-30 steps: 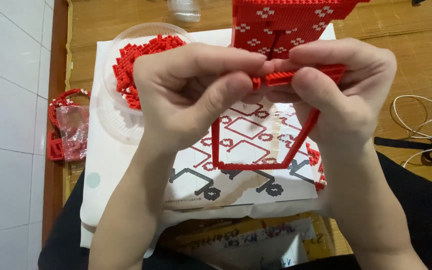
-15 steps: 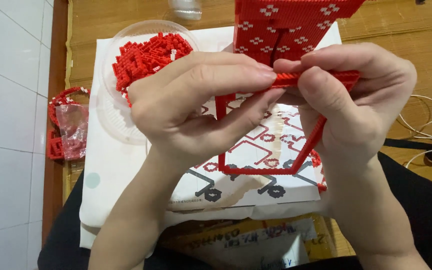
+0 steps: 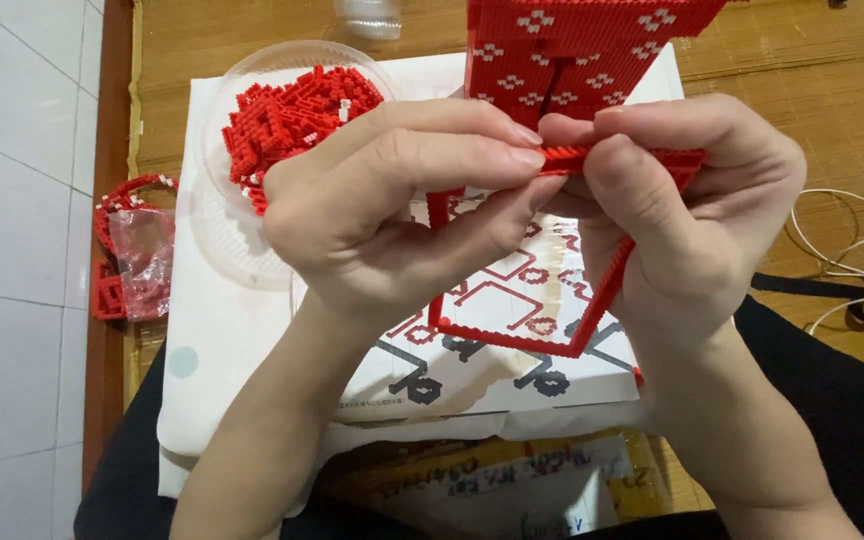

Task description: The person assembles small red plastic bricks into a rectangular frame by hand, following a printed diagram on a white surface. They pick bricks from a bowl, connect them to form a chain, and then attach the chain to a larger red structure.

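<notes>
- Left hand (image 3: 392, 210) is clamped on the top edge of the red brick frame (image 3: 532, 340), thumb underneath and fingertips (image 3: 522, 150) pressing on the upper bar.
- Right hand (image 3: 692, 220) is pinched shut on that same bar from the other side, thumb laid across it, fingers wrapped behind; the two hands meet almost nail to nail.
- The frame itself is a thin square outline of tiny red bricks, held up off the worktop (image 3: 812, 80) and tilted, its lower corner hanging over the printed instruction sheet (image 3: 482, 370).
- Whether a loose brick sits between the fingertips is hard to tell, as the thumbs cover that spot.
- Just behind the hands stands a red brick model with white flower patterns (image 3: 572, 50).
- To the left, a clear plastic dish (image 3: 232, 240) holds a heap of loose red bricks (image 3: 292, 110).
- Further left, at the worktop's edge, lie a small plastic bag (image 3: 142, 260) and some red brick pieces (image 3: 107, 295).
- On the right, white cables (image 3: 832, 250) loop across the woven mat.
</notes>
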